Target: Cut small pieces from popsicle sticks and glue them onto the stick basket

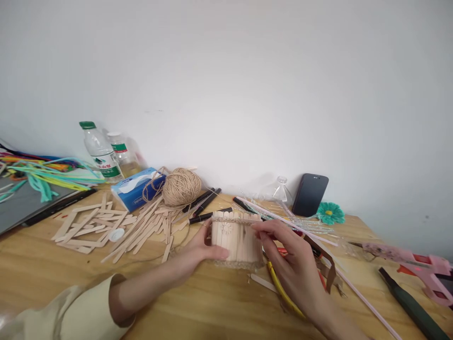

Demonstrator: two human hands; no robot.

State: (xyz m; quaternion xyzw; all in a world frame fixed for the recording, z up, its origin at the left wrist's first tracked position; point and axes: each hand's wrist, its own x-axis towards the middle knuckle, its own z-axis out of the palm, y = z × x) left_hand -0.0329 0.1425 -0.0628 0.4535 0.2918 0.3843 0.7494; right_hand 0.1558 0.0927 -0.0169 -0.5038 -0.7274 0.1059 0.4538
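My left hand [207,248] grips the left side of a small holder made of upright craft sticks [231,241], thumb across its lower front. The holder stands upright, with a little wooden flower on its front and twine bands around its top and bottom. At the upper right of the holder, my right hand [292,257] is closed in a pinch on the jute twine [244,220] of the top band. The exact fingertip contact is small and partly blurred. Behind the holder to the left sits a ball of jute twine [182,186].
Loose craft sticks [92,226], a blue tissue pack [138,189] and bottles [102,156] lie or stand left. Yellow-handled pliers [283,288] are under my right hand. A phone [310,194], teal flower [330,213], pink glue gun [414,264] and dark-handled tool [410,302] are right.
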